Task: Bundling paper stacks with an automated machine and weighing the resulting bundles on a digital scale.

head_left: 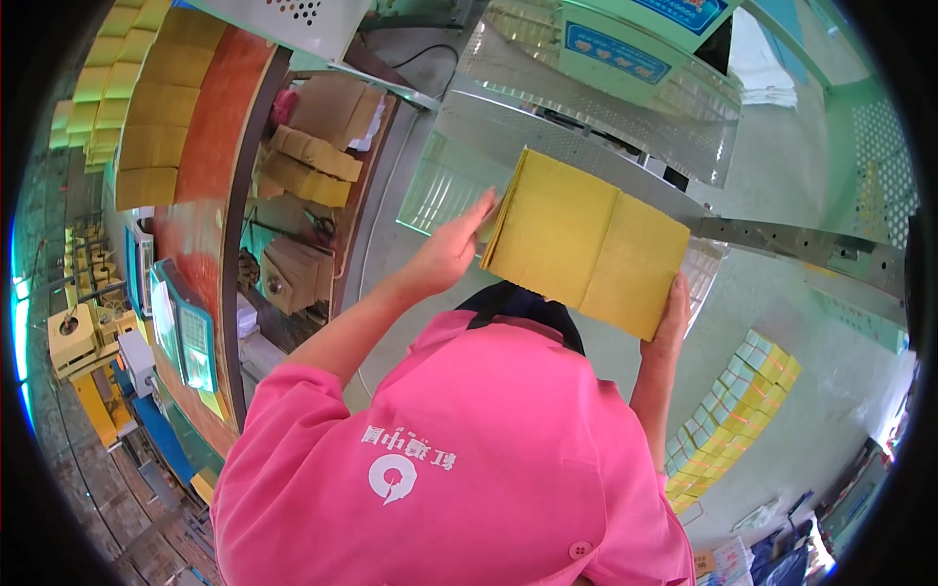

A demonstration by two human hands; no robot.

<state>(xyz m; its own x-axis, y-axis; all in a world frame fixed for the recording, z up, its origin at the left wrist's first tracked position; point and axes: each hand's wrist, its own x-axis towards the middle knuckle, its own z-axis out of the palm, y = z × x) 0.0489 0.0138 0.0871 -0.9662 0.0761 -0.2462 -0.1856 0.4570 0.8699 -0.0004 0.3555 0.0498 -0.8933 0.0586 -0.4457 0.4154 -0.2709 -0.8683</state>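
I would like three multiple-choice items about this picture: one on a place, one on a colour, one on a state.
1. Where is the left hand?
A. at the left edge of the cardboard stack
B. on the floor
C. on the green shelf

2. What colour is the stack?
A. blue
B. yellow
C. white

3. How does the right hand meet the stack?
A. apart from it
B. flat on top
C. gripping its lower right corner

Answers: 1 A, its fingers touch that edge. 2 B, the flattened sheets are yellow. 3 C, its fingers wrap that corner.
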